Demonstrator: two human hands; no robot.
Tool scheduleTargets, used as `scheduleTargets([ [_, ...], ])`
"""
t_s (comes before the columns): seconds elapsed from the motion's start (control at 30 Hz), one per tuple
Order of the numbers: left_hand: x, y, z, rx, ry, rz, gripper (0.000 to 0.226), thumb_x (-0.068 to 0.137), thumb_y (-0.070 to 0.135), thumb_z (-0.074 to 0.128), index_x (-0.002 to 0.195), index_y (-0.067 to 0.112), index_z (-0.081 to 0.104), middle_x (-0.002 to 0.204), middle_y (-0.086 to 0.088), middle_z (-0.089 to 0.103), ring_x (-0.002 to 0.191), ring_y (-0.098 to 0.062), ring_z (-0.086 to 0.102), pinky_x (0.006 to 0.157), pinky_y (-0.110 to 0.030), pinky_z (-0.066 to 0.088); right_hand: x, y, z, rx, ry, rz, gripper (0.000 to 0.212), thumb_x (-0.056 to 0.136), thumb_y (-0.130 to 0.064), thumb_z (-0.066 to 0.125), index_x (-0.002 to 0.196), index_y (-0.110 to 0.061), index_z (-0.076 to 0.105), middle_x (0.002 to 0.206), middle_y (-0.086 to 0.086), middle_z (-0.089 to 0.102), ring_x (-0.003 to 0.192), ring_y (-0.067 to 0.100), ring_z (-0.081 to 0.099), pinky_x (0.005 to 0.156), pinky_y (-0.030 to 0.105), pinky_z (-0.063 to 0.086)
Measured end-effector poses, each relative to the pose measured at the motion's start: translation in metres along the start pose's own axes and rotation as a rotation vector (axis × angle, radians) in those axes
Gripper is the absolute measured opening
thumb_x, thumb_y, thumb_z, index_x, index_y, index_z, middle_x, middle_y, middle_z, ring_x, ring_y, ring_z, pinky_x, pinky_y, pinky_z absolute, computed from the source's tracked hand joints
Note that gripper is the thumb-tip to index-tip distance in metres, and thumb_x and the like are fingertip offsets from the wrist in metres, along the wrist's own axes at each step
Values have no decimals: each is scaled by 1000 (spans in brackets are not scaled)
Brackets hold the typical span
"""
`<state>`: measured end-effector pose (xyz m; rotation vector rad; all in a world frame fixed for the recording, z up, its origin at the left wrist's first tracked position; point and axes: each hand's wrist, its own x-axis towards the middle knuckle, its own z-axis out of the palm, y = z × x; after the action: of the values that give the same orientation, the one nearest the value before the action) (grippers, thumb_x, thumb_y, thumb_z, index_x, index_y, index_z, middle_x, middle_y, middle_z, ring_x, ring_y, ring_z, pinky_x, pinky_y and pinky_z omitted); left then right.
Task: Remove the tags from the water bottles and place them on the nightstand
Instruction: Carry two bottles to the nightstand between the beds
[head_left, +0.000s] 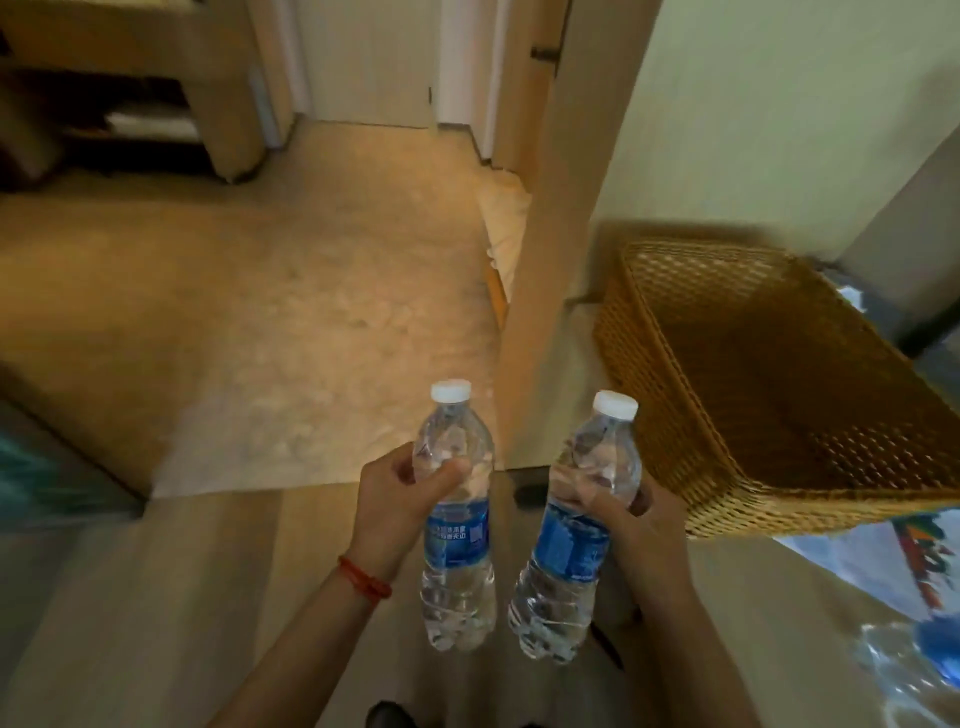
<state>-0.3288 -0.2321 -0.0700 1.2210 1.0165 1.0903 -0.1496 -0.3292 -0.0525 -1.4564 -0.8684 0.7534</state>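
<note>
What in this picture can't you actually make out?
- Nightstand: none identifiable in the head view.
- Tags: none visible on the bottle in the left hand or the one in the right hand; fingers cover part of each neck.
- Label print: too small and blurred to read.
- Basket: its right side is cut off by the frame edge.
- Bottom right corner: a clear plastic object, blurred and cropped.

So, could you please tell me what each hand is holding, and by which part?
The left hand grips one water bottle around its upper body, just above the blue label. The right hand grips the other water bottle likewise.
</note>
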Motion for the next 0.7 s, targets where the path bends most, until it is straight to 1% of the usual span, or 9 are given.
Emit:
scheduleTargets([
  [0.1, -1, 0, -20, 34, 147, 16, 18, 73, 7, 70, 66, 23, 70, 62, 14, 71, 58, 2, 64, 51, -10, 47, 20, 1, 20, -16, -160, -16, 25, 68, -28, 78, 90, -31, 67, 87, -21, 73, 81, 3, 69, 59, 10, 51],
  [0.2, -6, -1, -34, 56, 263, 14, 16, 73, 15, 73, 62, 26, 71, 63, 11, 72, 58, -2, 66, 51, -12, 49, 40, 10, 32, -34, -270, -12, 22, 75, -11, 72, 89, -26, 65, 82, -20, 73, 79, 2, 69, 59, 11, 51],
  [0.27, -13, 2, -40, 76, 318, -15, 7, 66, 32, 78, 66, 28, 72, 67, 9, 73, 62, -5, 67, 52, -13, 50, 50, 16, 40, -41, -346, 6, 20, 75, -11, 72, 85, -27, 64, 79, -20, 73, 76, 1, 69, 58, 11, 51],
  [0.3, -16, 2, -43, 69, 358, -24, 14, 61, 36, 79, 67, 26, 72, 69, 8, 73, 64, -7, 68, 53, -14, 50, 55, 18, 44, -29, -378, 20, 21, 74, -10, 72, 84, -27, 64, 77, -20, 73, 75, 2, 69, 57, 11, 51],
  [0.4, -32, 5, -50, 23, 524, -19, 24, 56, 36, 78, 70, 17, 71, 68, 5, 74, 64, -9, 68, 54, -15, 50, 67, 22, 58, -38, -474, 6, 28, 72, -3, 72, 80, -28, 62, 69, -25, 70, 66, -6, 66, 51, 7, 47],
  [0.5, -55, 5, -62, 10, 633, -13, 24, 55, 32, 83, 69, 16, 72, 67, 2, 74, 63, -10, 69, 54, -16, 50, 68, 25, 75, -77, -591, -4, 22, 69, -12, 76, 76, -31, 66, 73, -21, 72, 70, 0, 68, 56, 13, 52],
  [0.57, -72, 2, -71, 19, 719, -22, 23, 56, 33, 82, 68, 15, 72, 66, 1, 73, 62, -11, 68, 53, -18, 51, 63, 27, 89, -69, -664, -4, 22, 69, -12, 76, 76, -31, 67, 75, -18, 73, 71, 2, 69, 56, 14, 52],
  [0.63, -89, 1, -81, 25, 806, -30, 37, 52, 43, 76, 72, 12, 71, 67, 0, 73, 64, -12, 68, 55, -20, 52, 54, 25, 105, -50, -738, -6, 21, 69, -11, 78, 76, -29, 68, 74, -16, 73, 68, 1, 68, 53, 10, 49],
  [0.7, -108, 0, -91, 25, 887, -39, 48, 49, 50, 72, 75, 9, 70, 70, -5, 73, 66, -14, 68, 58, -23, 54, 40, 19, 123, -36, -827, -10, 19, 62, -23, 80, 76, -26, 68, 72, -15, 73, 65, 0, 68, 52, 9, 47],
])
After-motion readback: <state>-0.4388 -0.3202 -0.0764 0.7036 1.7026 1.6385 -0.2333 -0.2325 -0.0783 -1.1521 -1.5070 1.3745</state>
